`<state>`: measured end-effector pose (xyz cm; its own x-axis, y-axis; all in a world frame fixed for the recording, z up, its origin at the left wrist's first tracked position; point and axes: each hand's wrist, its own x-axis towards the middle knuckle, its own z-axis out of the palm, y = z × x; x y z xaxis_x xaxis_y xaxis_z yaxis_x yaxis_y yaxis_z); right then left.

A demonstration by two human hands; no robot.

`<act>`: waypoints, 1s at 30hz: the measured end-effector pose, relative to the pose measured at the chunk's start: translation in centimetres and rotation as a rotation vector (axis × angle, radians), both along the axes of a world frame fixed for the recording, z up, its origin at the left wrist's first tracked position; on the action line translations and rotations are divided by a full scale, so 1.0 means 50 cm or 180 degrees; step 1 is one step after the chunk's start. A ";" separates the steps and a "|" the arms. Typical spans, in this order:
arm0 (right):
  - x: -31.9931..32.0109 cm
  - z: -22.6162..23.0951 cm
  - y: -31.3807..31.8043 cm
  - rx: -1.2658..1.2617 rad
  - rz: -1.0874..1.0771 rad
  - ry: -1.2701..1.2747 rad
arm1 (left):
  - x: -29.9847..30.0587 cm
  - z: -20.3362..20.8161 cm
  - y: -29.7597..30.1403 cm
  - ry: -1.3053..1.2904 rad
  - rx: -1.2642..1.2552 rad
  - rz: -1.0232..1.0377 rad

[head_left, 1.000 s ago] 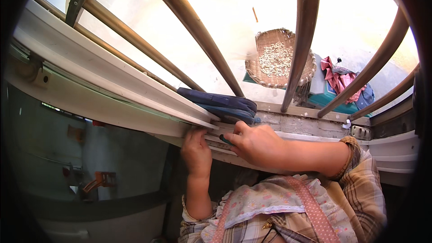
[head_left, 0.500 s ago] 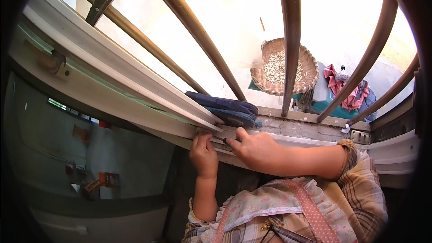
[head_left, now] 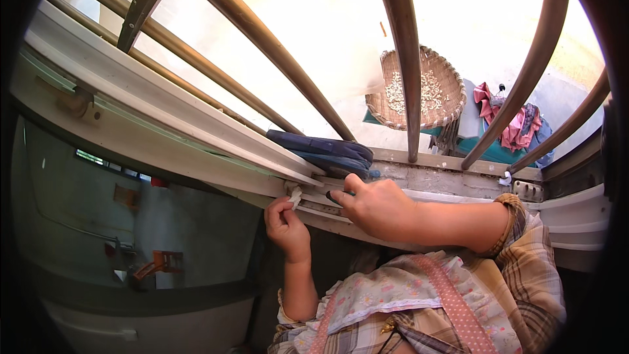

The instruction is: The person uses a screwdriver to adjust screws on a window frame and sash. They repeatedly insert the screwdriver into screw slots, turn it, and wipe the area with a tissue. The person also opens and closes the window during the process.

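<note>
My left hand [head_left: 285,223] pinches a small white wad of cloth or tissue [head_left: 294,192] against the white window track [head_left: 314,200], just under the sliding window frame [head_left: 164,124]. My right hand [head_left: 373,206] rests on the same track to the right, its fingers closed around a small dark tool of which only the tip shows [head_left: 333,196]. A pair of dark blue slippers [head_left: 324,151] lies on the sill just beyond both hands.
Bronze metal window bars [head_left: 403,59] curve across the opening. Below, outside, are a round woven basket with pale pieces [head_left: 419,92] and a heap of coloured clothes [head_left: 514,121]. The glass pane [head_left: 131,223] fills the lower left.
My left hand has slid a little left along the track and now shows the white wad at its fingertips. My right hand has stayed on the track.
</note>
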<state>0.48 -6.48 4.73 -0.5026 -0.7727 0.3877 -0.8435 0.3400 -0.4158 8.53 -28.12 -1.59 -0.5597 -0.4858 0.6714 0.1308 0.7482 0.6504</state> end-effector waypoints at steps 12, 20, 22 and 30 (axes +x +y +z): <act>-0.008 0.011 0.005 -0.0112 0.0085 -0.0001 | -0.030 0.034 0.018 -0.1250 -0.0317 0.0457; -0.011 0.014 0.010 -0.0092 0.0139 0.0031 | -0.054 0.021 0.018 -0.1343 -0.1195 0.0760; -0.008 0.016 0.014 -0.0078 0.0151 0.0070 | -0.057 0.016 0.009 -0.1204 -0.1228 0.0579; -0.004 0.020 0.016 0.0100 0.0161 0.0163 | -0.008 0.008 0.041 -0.0997 -0.0957 0.0070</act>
